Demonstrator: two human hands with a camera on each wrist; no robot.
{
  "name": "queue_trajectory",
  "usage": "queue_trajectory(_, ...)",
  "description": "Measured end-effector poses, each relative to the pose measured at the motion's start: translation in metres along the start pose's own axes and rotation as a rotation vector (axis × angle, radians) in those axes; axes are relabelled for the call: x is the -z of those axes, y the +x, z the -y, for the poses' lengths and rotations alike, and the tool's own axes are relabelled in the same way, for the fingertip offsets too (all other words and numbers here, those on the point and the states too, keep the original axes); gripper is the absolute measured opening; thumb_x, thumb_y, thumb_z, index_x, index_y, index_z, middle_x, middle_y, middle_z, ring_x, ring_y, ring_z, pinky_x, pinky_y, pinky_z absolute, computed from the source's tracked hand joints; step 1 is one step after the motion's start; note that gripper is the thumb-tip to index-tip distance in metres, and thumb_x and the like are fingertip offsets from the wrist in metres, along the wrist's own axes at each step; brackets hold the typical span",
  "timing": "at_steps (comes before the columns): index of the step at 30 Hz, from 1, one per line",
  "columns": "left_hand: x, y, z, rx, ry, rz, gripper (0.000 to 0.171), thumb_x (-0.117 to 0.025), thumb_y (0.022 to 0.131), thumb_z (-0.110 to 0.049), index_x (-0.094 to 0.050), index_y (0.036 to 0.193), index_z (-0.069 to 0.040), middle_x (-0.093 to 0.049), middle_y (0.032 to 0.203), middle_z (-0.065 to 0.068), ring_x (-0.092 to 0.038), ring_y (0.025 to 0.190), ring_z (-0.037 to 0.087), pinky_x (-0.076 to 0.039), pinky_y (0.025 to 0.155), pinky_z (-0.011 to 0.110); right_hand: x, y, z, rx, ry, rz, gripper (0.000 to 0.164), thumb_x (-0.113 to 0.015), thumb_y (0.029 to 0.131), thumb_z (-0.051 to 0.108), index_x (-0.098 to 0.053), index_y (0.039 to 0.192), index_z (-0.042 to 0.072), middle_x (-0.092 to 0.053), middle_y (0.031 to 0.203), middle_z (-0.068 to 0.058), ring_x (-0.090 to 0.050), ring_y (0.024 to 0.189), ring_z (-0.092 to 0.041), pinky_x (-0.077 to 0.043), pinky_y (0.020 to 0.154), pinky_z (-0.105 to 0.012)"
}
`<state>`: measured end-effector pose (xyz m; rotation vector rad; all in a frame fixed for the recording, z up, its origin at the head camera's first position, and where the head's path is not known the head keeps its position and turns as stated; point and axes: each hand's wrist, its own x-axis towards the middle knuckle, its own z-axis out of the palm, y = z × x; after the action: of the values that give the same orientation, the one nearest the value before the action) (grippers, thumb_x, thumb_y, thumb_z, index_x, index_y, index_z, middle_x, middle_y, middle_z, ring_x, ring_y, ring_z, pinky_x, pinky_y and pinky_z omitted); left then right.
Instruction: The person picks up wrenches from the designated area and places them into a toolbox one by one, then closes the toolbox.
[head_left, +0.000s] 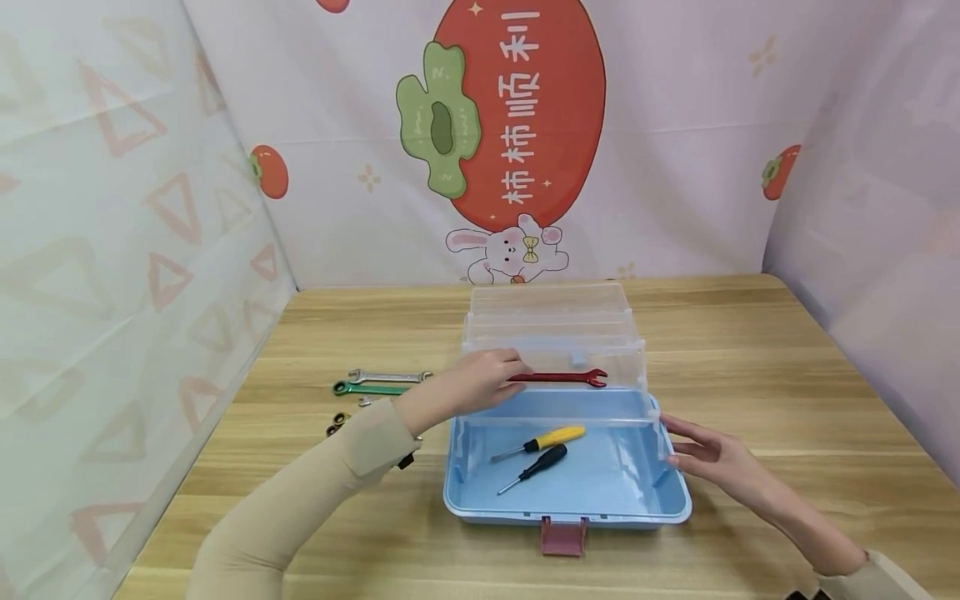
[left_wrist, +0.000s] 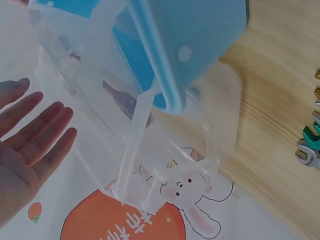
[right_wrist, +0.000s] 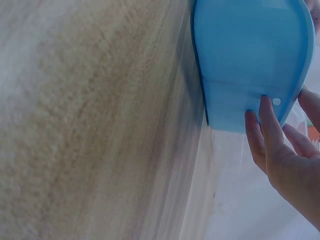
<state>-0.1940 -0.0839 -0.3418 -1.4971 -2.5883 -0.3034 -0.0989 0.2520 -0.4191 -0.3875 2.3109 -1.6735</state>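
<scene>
A light blue toolbox (head_left: 567, 518) stands with its clear lid and trays raised. My left hand (head_left: 483, 379) hovers at the clear upper tray (head_left: 551, 362), fingers extended and holding nothing in the left wrist view. Beside its fingertips a red wrench (head_left: 562, 377) lies across that tray, its left end hidden behind the hand. Inside the base are a yellow-handled screwdriver (head_left: 557, 437) and a black-handled screwdriver (head_left: 546, 462). My right hand (head_left: 712, 458) holds the toolbox's right side, with some fingertips on the blue outer wall (right_wrist: 250, 65) and others at the rim.
Left of the toolbox lie a silver wrench (head_left: 390, 377), a green wrench (head_left: 378, 389) and more wrenches, partly hidden by my left sleeve (head_left: 300, 492). A pink latch (head_left: 563, 537) hangs down at the toolbox's front. Patterned cloth (head_left: 360, 167) walls the wooden table (head_left: 765, 358) behind and at the sides.
</scene>
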Motion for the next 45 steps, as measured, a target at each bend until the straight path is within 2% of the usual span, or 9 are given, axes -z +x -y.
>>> queue_trajectory(6, 0.003, -0.017, 0.001, 0.013, -0.01, -0.054, 0.021, -0.062, 0.083, -0.015, -0.064, 0.101, -0.006, -0.061, 0.092, 0.003, -0.058, 0.08, 0.011, -0.047, 0.069, 0.018, 0.001, 0.0, 0.0, -0.014, -0.008, 0.0, 0.058, -0.057, 0.086, 0.013, -0.031, 0.133, -0.006, -0.041, 0.117, 0.032, -0.05, 0.099, 0.007, -0.045, 0.077, -0.017)
queue_trajectory(9, 0.006, -0.027, 0.001, 0.053, -0.023, -0.071, 0.022, -0.063, 0.082, -0.016, -0.064, 0.103, -0.007, -0.061, 0.094, 0.002, -0.057, 0.081, 0.011, -0.047, 0.069, 0.018, 0.001, -0.001, 0.001, -0.019, -0.007, 0.0, 0.058, -0.057, 0.086, 0.013, -0.031, 0.133, -0.005, -0.041, 0.117, 0.032, -0.05, 0.099, 0.007, -0.046, 0.077, -0.017)
queue_trajectory(13, 0.008, -0.042, 0.002, 0.092, -0.04, -0.097, 0.024, -0.063, 0.082, -0.016, -0.064, 0.104, -0.007, -0.061, 0.096, 0.003, -0.057, 0.086, 0.012, -0.048, 0.073, 0.021, 0.001, -0.001, 0.001, -0.032, -0.017, -0.005, 0.058, -0.058, 0.086, 0.014, -0.031, 0.134, -0.004, -0.041, 0.118, 0.03, -0.05, 0.099, 0.007, -0.046, 0.077, -0.017)
queue_trajectory(18, 0.009, -0.061, 0.005, 0.099, -0.027, -0.147, 0.025, -0.064, 0.081, -0.016, -0.063, 0.104, -0.005, -0.06, 0.098, 0.005, -0.057, 0.09, 0.016, -0.048, 0.076, 0.026, 0.001, -0.001, 0.001, -0.042, -0.024, -0.009, 0.058, -0.058, 0.086, 0.016, -0.031, 0.134, -0.003, -0.04, 0.12, 0.028, -0.05, 0.099, 0.007, -0.046, 0.078, -0.017)
queue_trajectory(28, 0.007, -0.098, 0.007, 0.152, -0.051, -0.227, 0.026, -0.068, 0.077, -0.012, -0.064, 0.101, -0.004, -0.06, 0.102, 0.009, -0.058, 0.093, 0.02, -0.049, 0.076, 0.03, 0.001, 0.0, -0.001, -0.012, -0.005, -0.009, 0.058, -0.058, 0.086, 0.012, -0.031, 0.133, -0.006, -0.041, 0.117, 0.032, -0.051, 0.099, 0.006, -0.045, 0.077, -0.016)
queue_trajectory(38, -0.009, -0.125, 0.011, 0.264, -0.083, -0.214, 0.024, -0.067, 0.077, -0.011, -0.064, 0.101, -0.006, -0.058, 0.104, 0.007, -0.058, 0.089, 0.017, -0.05, 0.07, 0.025, 0.001, 0.0, -0.001, -0.026, -0.002, -0.006, 0.058, -0.058, 0.086, 0.014, -0.031, 0.134, -0.005, -0.041, 0.118, 0.03, -0.051, 0.1, 0.006, -0.045, 0.077, -0.017)
queue_trajectory(45, -0.019, -0.142, 0.015, 0.347, -0.112, -0.161, 0.021, -0.067, 0.077, -0.011, -0.064, 0.097, -0.004, -0.058, 0.104, 0.009, -0.059, 0.088, 0.017, -0.049, 0.074, 0.03, 0.0, 0.001, -0.001, -0.018, 0.009, -0.002, 0.058, -0.058, 0.086, 0.013, -0.031, 0.133, -0.006, -0.041, 0.117, 0.031, -0.051, 0.1, 0.006, -0.046, 0.077, -0.017)
